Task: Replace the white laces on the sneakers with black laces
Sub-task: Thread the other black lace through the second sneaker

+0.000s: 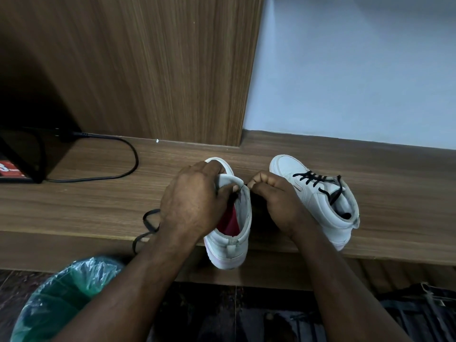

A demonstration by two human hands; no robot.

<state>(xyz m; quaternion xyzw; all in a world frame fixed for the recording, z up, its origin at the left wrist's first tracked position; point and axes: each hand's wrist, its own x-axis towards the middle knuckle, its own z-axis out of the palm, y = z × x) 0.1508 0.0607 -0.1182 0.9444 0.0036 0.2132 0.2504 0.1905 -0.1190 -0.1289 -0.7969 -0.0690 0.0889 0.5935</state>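
Matt wood-grain desk (103,201) carries smooth white leather-look sneakers (320,193) with black cloth laces (311,178); glossy crinkled green plastic bin liner (61,292) below its front edge

Dim, even indoor light is falling on the brown wood-grain table (74,206); the upper-left corner is lying in black shadow, and wide-angle distortion is bowing the edges.

Open desktop (98,201) left, up to cable (136,160); laced sneaker (308,193) crowds right; wood panel (148,70) behind.
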